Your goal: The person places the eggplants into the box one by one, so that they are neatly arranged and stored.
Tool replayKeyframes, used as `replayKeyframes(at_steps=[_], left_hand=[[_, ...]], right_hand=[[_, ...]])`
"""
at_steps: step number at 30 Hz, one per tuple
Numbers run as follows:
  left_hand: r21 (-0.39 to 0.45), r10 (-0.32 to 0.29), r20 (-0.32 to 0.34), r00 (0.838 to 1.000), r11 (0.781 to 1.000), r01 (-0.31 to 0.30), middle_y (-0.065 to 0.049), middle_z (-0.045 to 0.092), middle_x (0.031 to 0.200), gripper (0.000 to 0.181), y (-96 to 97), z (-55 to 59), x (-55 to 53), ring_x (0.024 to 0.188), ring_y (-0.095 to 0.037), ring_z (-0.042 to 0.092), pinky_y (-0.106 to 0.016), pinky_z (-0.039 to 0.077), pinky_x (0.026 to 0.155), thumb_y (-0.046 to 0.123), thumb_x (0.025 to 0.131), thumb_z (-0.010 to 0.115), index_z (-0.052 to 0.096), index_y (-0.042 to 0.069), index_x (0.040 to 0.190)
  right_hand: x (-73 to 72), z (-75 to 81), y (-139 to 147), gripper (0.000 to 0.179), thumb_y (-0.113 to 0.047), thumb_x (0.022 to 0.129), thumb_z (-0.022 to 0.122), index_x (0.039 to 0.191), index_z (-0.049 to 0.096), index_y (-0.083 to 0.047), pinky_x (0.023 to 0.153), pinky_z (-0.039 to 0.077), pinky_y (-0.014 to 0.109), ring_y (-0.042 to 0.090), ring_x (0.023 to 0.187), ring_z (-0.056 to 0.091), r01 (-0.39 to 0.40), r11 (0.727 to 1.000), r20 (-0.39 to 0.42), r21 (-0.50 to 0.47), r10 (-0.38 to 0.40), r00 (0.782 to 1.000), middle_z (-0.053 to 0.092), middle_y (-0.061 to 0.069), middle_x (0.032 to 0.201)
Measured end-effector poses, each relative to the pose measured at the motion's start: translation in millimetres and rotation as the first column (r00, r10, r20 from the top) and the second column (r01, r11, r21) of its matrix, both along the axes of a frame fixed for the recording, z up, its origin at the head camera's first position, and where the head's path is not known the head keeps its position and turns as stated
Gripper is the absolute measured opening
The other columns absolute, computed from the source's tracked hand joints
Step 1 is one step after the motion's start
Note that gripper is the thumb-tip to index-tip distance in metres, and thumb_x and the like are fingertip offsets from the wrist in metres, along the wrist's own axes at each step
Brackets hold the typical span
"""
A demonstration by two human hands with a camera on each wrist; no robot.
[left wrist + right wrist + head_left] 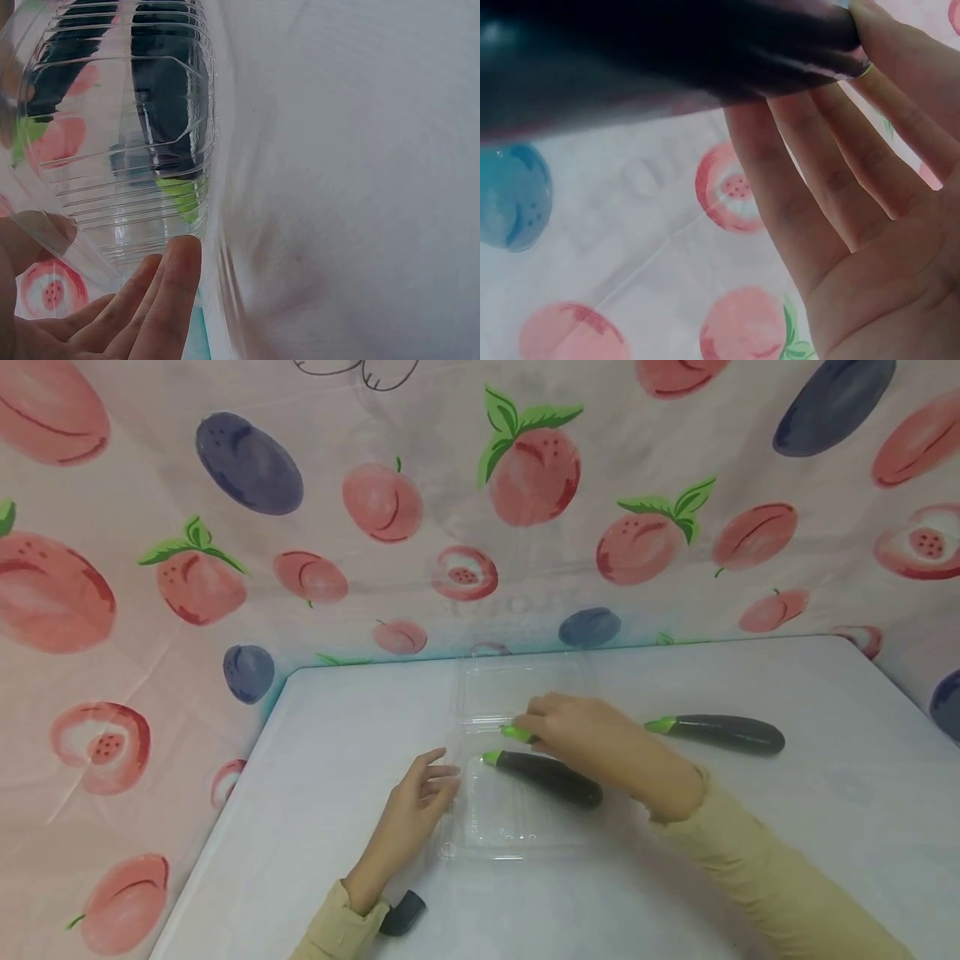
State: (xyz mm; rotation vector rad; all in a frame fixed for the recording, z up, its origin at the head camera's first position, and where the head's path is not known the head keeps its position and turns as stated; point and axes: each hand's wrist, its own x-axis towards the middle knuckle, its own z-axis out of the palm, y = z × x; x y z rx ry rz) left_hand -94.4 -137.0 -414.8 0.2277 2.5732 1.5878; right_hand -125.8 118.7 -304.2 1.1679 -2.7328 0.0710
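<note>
I have a clear plastic container (495,822) lying open on the white table (330,718), its lid (517,689) folded back toward 12 o'clock. Taking the container as my clock centre, a fruit-printed cloth (315,527) rises at 12, behind the table; a spare eggplant (723,733) rests at 2 to 3, its green end toward the container; and a black piece (403,913) sits at 7, beside my left cuff. One eggplant (547,778) lies in the base, green end at 10.

My right hand (573,727) reaches in from 4 o'clock, holding another eggplant (675,64) between thumb and fingers over the container; in the head view, the hand hides most of it. I cannot tell whether it touches the base. My left hand (420,793) is at 9, grasping nothing, fingers loosely spread at the container's edge; contact is unclear.
</note>
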Motion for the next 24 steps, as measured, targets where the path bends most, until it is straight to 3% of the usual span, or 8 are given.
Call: replayKeyframes(at_steps=[13,24], left_hand=[[0.003,0.001,-0.002,1.000,1.000,0.000,-0.012,0.063,0.130,0.053,-0.2,-1.5,-0.8,0.115,-0.028,0.065,-0.028,0.059,0.087,0.024,0.101,0.060,0.040,0.009,0.147],[0.007,0.003,0.013,1.000,1.000,-0.003,-0.012,0.063,0.130,0.053,0.8,-0.6,-0.4,0.116,-0.028,0.065,-0.029,0.059,0.088,0.024,0.101,0.059,0.039,0.009,0.148]], right_hand=[[-0.9,-7.3,-12,0.022,-0.018,0.086,0.079,0.107,0.071,-0.015,0.075,0.060,0.031,0.016,0.084,0.064,-0.058,0.998,-0.026,0.007,0.058,0.998,0.067,0.000,0.092],[2.1,-13.6,-23,0.021,-0.019,0.088,0.076,0.108,0.072,-0.016,0.077,0.059,0.028,0.013,0.083,0.062,-0.064,0.997,0.043,0.045,0.062,0.997,0.067,-0.002,0.091]])
